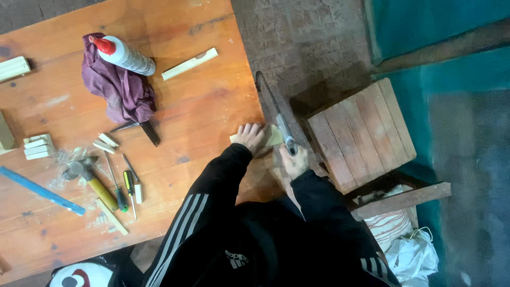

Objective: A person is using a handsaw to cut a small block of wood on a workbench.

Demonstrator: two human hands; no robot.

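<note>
My left hand (pixel 251 137) presses flat on a small wood piece (pixel 273 136) at the table (pixel 202 101) edge; my right hand (pixel 295 159), just beside it, clenches the hacksaw (pixel 276 114) handle, whose blade contact is hard to see

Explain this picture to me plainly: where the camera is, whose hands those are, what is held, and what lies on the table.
The camera sits on a person's head and looks straight down, so the dark sleeves belong to the wearer. The left hand presses a pale wood piece flat at the edge of the wooden table. The right hand grips a hacksaw beside that piece. On the table lie a glue bottle on a purple cloth, a hammer, screwdrivers, a blue ruler and small wood blocks. A wooden stool stands alongside.
</note>
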